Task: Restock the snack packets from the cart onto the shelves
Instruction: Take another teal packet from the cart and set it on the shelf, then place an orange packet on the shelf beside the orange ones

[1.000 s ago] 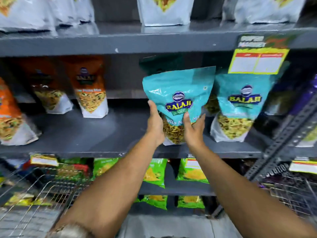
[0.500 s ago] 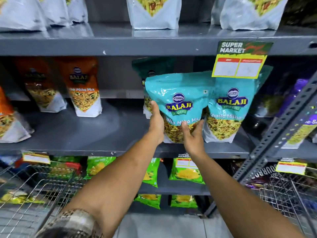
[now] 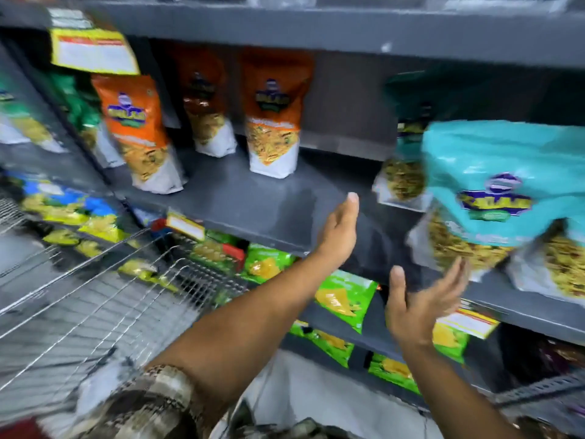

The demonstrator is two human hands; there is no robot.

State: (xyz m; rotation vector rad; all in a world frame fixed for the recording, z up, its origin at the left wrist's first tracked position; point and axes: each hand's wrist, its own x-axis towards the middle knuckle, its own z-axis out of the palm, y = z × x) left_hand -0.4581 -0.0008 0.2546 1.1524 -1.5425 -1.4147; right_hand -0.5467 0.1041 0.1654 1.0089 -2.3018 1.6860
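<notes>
- Both my hands are empty here, fingers spread loose: left hand (image 3: 338,236) flat over the grey shelf (image 3: 253,204), right hand (image 3: 421,299) palm-up just below the teal packet (image 3: 503,191).
- That packet stands on the shelf, right side, nobody gripping it.
- Orange packets (image 3: 272,118) sit further left; wire cart (image 3: 95,296) lower left.
- Picture's pretty blurry.

Motion blur kills nearly all print. Teal plastic snack pouch (image 3: 503,185) at 3 o'clock: dark-blue/yellow brand badge w/ green strip under it, letters smeared, not legible. Orange plastic snack pouches (image 3: 136,128) at 10–11 o'clock: same badge shape, also unreadable. Yellow paper shelf tag (image 3: 95,52) at 11 o'clock, top edge of frame: white boxes, red header, no text resolvable. Small yellow-bordered price label (image 3: 185,225) on grey metal shelf edge (image 3: 253,229), near centre: blank to the eye.
</notes>
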